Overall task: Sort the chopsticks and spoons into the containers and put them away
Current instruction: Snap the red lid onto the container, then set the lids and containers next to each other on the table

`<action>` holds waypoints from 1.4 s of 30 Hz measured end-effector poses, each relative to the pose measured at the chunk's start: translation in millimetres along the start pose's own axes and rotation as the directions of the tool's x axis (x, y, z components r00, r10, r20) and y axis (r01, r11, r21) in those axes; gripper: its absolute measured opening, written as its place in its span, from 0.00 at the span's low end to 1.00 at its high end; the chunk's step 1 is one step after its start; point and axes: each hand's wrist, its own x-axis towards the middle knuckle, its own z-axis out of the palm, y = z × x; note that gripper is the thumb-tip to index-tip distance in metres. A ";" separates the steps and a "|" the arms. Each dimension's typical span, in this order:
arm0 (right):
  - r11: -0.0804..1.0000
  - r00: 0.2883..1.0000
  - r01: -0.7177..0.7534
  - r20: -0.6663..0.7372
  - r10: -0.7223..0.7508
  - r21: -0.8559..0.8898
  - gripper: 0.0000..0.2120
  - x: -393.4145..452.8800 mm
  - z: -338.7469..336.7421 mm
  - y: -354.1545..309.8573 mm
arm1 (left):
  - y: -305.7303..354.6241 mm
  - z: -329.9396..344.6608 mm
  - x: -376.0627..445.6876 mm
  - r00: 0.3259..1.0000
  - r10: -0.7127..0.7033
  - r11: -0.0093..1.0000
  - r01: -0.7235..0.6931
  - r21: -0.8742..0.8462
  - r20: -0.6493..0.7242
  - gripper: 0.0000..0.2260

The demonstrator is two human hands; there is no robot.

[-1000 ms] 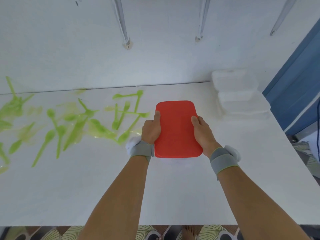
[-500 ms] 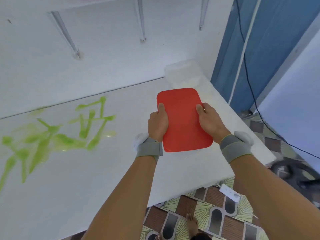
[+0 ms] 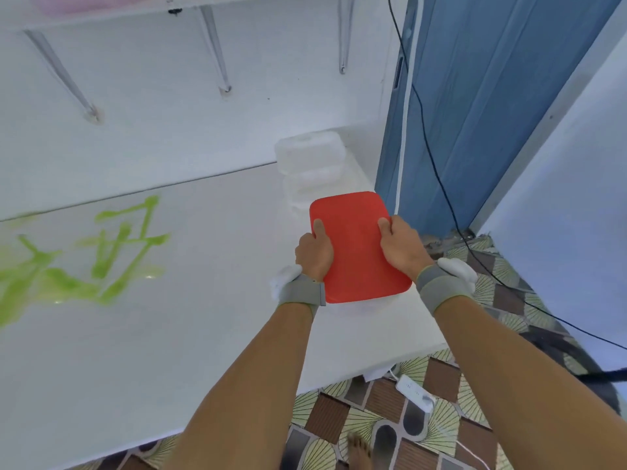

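**Red-lidded container held at the table's end**

A white table runs along a white wall, a blue door at 1 o'clock and patterned floor tiles at 5 o'clock. At centre, a person grips a red-lidded container from both sides: the left hand curls around its left edge, thumb on the lid, and the right hand clasps the right edge likewise. Grey wrist straps band both forearms. Clear plastic containers are stacked at 12 o'clock, just beyond the lid. Blurred green plastic spoons lie scattered at 9 o'clock, well apart from the hands. A white power strip lies on the floor.
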 end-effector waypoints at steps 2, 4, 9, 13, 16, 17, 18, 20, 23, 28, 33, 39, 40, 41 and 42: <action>1.000 1.000 -0.004 0.015 0.005 -0.004 0.21 6.8 -0.7 6.2 | 0.5 6.2 3.1 1.000 0.007 0.998 -0.005 0.055 -0.029 0.32; 1.000 1.000 0.000 0.019 0.000 -0.002 0.22 8.8 0.5 5.9 | 2.2 6.6 7.4 0.999 0.023 0.995 -0.020 0.101 -0.037 0.32; 0.999 1.000 0.022 0.021 -0.021 -0.031 0.22 14.8 0.9 4.9 | 5.2 7.3 13.2 0.998 0.026 0.990 -0.017 0.140 -0.058 0.33; 0.997 1.000 0.004 0.024 -0.002 -0.077 0.22 15.4 -0.4 0.3 | 7.4 0.4 3.8 0.999 0.000 0.994 0.004 0.113 -0.036 0.32; 0.979 0.993 0.056 -0.094 -0.075 -0.196 0.21 7.6 -8.1 -10.6 | 10.7 -17.5 -8.1 0.993 0.057 0.997 -0.051 0.066 -0.099 0.26; 0.974 0.978 0.106 -0.157 -0.139 -0.199 0.20 3.4 -9.5 -13.3 | 9.2 -27.7 -14.9 0.987 0.090 0.995 -0.085 0.043 -0.131 0.24; 0.958 0.942 0.210 -0.222 -0.251 -0.195 0.19 7.5 -6.4 -33.1 | 15.7 -50.1 -17.2 0.973 0.139 0.990 -0.134 0.041 -0.185 0.21; 0.918 0.880 0.370 -0.266 -0.395 -0.141 0.14 0.7 -14.2 -56.8 | 26.1 -73.2 -31.0 0.932 0.221 0.975 -0.213 0.061 -0.286 0.16; 0.781 0.766 0.622 -0.246 -0.594 0.050 0.08 -19.0 -10.7 -135.5 | 51.9 -143.8 -51.8 0.760 0.364 0.909 -0.417 0.025 -0.539 0.08; 0.575 0.619 0.785 -0.267 -0.739 0.228 0.03 -36.7 -2.1 -263.5 | 118.9 -245.8 -69.1 0.486 0.511 0.769 -0.626 0.125 -0.709 0.05; 0.602 0.657 0.750 -0.200 -0.727 0.274 0.13 -11.5 16.4 -398.9 | 203.6 -340.7 -36.7 0.396 0.541 0.694 -0.708 0.128 -0.742 0.10; 0.824 0.873 0.467 -0.018 -0.488 0.320 0.23 24.8 41.4 -474.3 | 257.3 -378.8 17.0 0.791 0.403 0.879 -0.474 -0.045 -0.460 0.31; 0.836 0.885 0.446 -0.021 -0.465 0.320 0.23 27.3 45.6 -477.4 | 260.2 -377.9 20.1 0.812 0.402 0.883 -0.466 -0.056 -0.423 0.29; 0.842 0.895 0.431 -0.031 -0.446 0.323 0.22 31.1 50.3 -480.0 | 262.8 -377.3 23.4 0.823 0.402 0.885 -0.462 -0.060 -0.402 0.23; 0.847 0.901 0.420 -0.038 -0.432 0.326 0.22 32.1 53.4 -481.2 | 265.2 -376.2 24.1 0.823 0.406 0.886 -0.461 -0.051 -0.398 0.18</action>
